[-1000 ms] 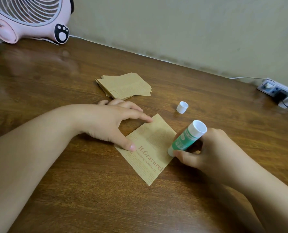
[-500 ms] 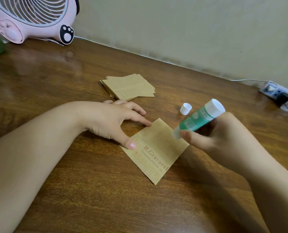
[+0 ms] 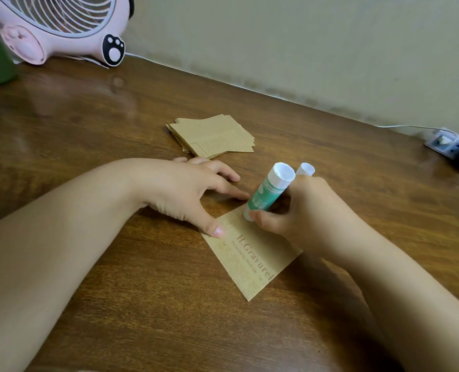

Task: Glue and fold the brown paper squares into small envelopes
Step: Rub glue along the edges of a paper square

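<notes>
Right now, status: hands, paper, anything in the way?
Left hand flat, pinning paper square. Right hand grips glue stick, tip on the square's far corner. Cap and spare stack beyond, clear of the work.

Both forearms are bare from the frame edge down to the wrists, with no sleeve, watch, bracelet or ring in view. The left hand (image 3: 185, 194) shows a short, trimmed thumbnail, pale and unpainted. The right hand (image 3: 306, 210) shows rounded knuckles and short fingers (image 3: 263, 217); its nails are turned out of sight. The forearms are smooth and unmarked
</notes>
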